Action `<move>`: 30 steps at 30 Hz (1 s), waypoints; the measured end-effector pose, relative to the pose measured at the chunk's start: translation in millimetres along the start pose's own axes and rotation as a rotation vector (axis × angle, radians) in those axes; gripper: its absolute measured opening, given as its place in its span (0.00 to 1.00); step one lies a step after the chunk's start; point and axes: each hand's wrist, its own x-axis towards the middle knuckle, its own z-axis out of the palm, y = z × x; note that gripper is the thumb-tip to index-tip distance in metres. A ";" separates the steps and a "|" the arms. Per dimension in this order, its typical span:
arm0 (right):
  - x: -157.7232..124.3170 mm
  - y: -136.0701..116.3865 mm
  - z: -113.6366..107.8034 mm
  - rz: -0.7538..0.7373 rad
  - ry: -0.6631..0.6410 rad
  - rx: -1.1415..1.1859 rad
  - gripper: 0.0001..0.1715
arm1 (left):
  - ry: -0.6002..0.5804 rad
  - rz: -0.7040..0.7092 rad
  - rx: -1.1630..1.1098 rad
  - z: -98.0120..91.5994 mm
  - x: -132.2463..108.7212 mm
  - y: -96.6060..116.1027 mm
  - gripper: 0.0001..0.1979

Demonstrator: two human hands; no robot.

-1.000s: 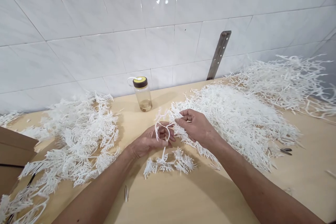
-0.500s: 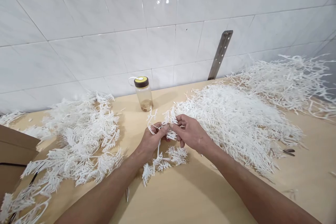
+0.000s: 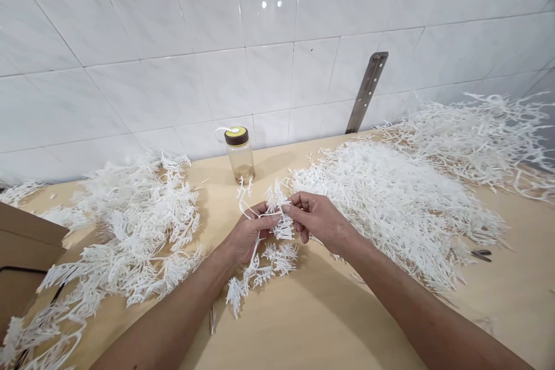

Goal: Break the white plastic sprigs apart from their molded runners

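My left hand [image 3: 248,235] pinches the stem of a white artificial branch [image 3: 254,270], whose feathery sprigs hang below and whose bare stem curls up above the fingers. On the right, my right hand [image 3: 315,217] closes its thumb and fingers on a small white sprig [image 3: 284,225] at the join between both hands. The exact contact of the fingertips is partly hidden by the sprig. To the right spreads a large heap of loose white sprigs [image 3: 390,202]. A pile of white branches with bushy tufts [image 3: 139,225] lies to the left.
Behind my hands a clear bottle with a dark and yellow lid [image 3: 240,156] stands on the wooden table [image 3: 321,324]. A metal bar [image 3: 367,92] leans on the tiled wall. Small snips [image 3: 481,255] lie right, a cardboard box [image 3: 30,254] left, bare white stems [image 3: 485,139] far right.
The hanging branch has swung a little left and down with my left hand. My right hand remains at the small sprig; the view has shifted slightly.
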 end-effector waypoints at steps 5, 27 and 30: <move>-0.3 -0.5 -0.5 0.002 -0.013 0.012 0.19 | 0.088 -0.014 -0.017 1.3 1.4 -0.1 0.16; 1.0 2.6 -2.5 0.008 -0.012 0.067 0.16 | 0.112 0.015 -0.005 0.5 2.4 -0.5 0.16; 0.8 1.3 -1.4 0.014 -0.017 0.058 0.16 | 0.101 0.003 -0.027 -0.5 1.9 -0.5 0.17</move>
